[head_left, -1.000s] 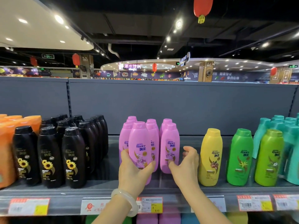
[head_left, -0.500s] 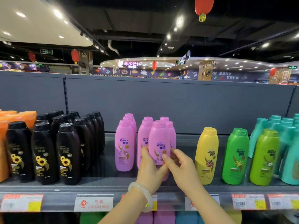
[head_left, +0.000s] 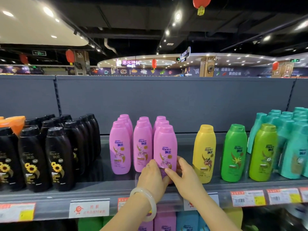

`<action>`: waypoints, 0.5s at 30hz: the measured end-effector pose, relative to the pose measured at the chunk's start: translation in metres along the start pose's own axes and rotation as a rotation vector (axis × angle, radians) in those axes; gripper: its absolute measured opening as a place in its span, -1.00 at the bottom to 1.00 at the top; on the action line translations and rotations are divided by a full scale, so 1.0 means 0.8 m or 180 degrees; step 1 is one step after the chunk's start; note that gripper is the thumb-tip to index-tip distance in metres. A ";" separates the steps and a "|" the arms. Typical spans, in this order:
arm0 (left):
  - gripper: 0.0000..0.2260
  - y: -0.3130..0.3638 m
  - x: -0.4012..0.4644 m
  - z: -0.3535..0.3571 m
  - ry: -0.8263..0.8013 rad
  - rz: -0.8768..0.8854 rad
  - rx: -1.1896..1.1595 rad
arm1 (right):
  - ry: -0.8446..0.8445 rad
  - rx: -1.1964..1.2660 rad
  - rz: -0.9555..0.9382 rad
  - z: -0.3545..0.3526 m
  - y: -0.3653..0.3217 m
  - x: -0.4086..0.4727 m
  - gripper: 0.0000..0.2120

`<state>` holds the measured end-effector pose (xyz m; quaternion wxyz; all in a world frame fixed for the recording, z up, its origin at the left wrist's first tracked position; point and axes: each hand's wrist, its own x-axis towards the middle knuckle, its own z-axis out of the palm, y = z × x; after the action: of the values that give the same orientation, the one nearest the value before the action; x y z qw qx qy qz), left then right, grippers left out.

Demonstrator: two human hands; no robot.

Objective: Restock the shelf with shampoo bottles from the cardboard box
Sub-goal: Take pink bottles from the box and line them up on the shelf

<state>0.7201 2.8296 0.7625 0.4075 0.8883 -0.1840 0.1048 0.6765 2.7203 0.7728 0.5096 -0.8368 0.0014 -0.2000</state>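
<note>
Three rows of pink shampoo bottles stand on the grey shelf. The front bottle of the right row, a pink shampoo bottle, stands upright near the shelf's front edge. My left hand, with a pale bangle on the wrist, grips its lower left side. My right hand grips its lower right side, thumb across the front. Two other pink front bottles stand to its left. The cardboard box is out of view.
Black bottles fill the shelf to the left, with orange ones beyond. To the right stand a yellow bottle, green bottles and teal bottles. Price tags line the shelf edge. More bottles sit on the shelf below.
Both hands moved from the middle of the pink group to the right row. The bottle they hold now stands at the front of that row; the left and middle rows stand free.
</note>
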 end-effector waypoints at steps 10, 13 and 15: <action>-0.68 -0.003 -0.004 -0.002 0.0099 0.0012 -0.0187 | -0.0176 0.0039 0.0007 -0.003 0.004 0.003 -0.56; -0.68 -0.004 -0.005 -0.002 0.0154 0.0033 -0.0214 | -0.0209 0.0094 0.0047 -0.004 0.004 0.003 -0.56; -0.67 -0.003 -0.006 -0.002 0.0158 0.0040 -0.0207 | -0.0233 0.0117 0.0057 -0.004 0.004 0.003 -0.56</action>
<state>0.7170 2.8336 0.7605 0.4400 0.8705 -0.1827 0.1233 0.6781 2.7153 0.7719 0.5264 -0.8340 -0.0136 -0.1647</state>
